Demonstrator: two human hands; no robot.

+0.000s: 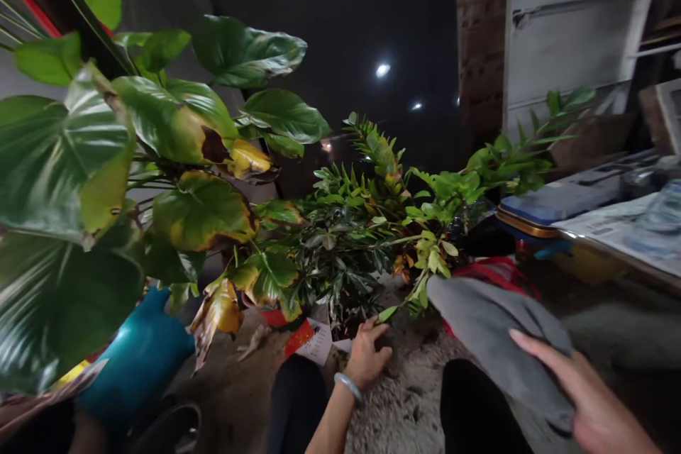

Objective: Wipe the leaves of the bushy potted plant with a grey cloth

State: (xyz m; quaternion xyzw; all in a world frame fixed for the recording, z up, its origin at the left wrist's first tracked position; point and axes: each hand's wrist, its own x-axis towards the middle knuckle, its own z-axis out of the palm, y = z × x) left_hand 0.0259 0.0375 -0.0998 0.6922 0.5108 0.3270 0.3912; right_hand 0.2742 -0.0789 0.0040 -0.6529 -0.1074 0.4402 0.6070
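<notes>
My left hand [368, 355], with a pale bangle on the wrist, reaches to the foot of a small leafy potted plant [362, 227]; its fingers are curled at the pot's base, and what they hold, if anything, is hidden. My right hand [585, 390] grips a grey cloth [489, 333], thumb laid flat on top, to the right of the plant. My dark-clothed knees show at the bottom.
A big plant with broad green and yellowing leaves [106, 177] fills the left. A blue watering can [133, 362] sits under it. A red and white paper [311, 339] lies on the dirt floor. A cluttered table [611, 227] with newspaper stands at right.
</notes>
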